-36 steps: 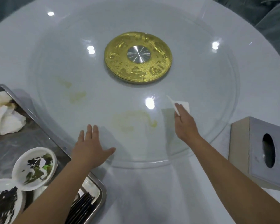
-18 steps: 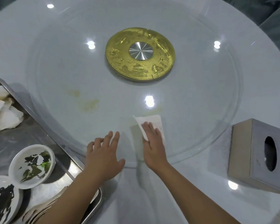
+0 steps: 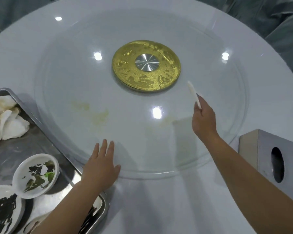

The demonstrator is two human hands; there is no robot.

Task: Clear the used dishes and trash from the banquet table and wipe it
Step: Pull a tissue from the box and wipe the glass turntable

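A round glass turntable with a gold hub lies on the white banquet table. Yellowish smears mark the glass left of centre, and a fainter one sits near the middle front. My right hand holds a folded white tissue edge-on above the glass, right of the hub. My left hand rests flat, fingers spread, on the turntable's near-left rim. A steel tray at the left carries dirty white dishes and crumpled used tissues.
A grey tissue box stands on the table at the right, just outside the turntable's rim. Dark chopsticks lie in the tray's near corner under my left forearm. Grey-covered chairs ring the far side.
My right hand has swept the tissue from the near middle of the glass out to the right and lifted it on edge. My left hand has slid slightly left along the rim.
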